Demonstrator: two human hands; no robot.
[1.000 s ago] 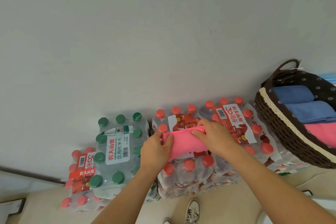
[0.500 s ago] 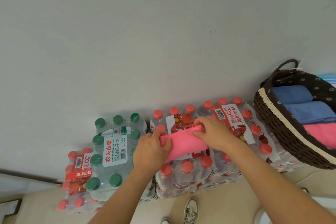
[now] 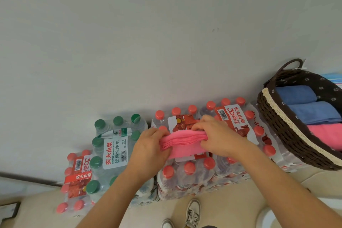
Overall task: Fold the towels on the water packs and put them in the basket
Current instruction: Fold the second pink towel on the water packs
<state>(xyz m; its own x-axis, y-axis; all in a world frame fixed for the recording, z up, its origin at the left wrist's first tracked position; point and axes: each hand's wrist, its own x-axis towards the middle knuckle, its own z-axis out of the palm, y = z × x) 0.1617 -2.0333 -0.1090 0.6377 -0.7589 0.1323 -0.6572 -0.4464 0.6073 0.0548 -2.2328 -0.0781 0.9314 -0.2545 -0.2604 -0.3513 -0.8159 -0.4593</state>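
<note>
Towel: the pink towel (image 3: 185, 144) lies on top of the red-capped water pack (image 3: 187, 174), about mid-pack. It is folded into a thick bundle, with its stacked layers showing along the far edge.
Long axis: left to right, parallel to the wall, with one end in each hand.
Left hand: the left hand (image 3: 150, 151) holds the left end, fingers curled round the layers.
Right hand: the right hand (image 3: 220, 138) holds the right end, fingers hooked over the far edge and pressing the layers together. Its thumb is hidden.
Towel to fingers: pinned between the two hands and touching both. Only the middle stretch is bare.
Basket: the wicker basket (image 3: 281, 135) appears to rest on the packs at the right end of the row. It is well to the right of the towel, beyond the right hand.
Nearer hand: the right.
Basket contents: two blue towels (image 3: 294, 93) (image 3: 314, 113) and a stowed pink towel (image 3: 327, 135), side by side. Room left inside cannot be told, since the frame cuts it off.
Step, as judged: the fold looks about finished and is being squared up. The carry would go rightward, along the towel's own length.
Risk, as judged: the loose layers could fan open if one end is released first.
Nearby: a green-capped water pack (image 3: 111, 155) just left of the left hand, and a shoe (image 3: 193, 213) on the floor below.
</note>
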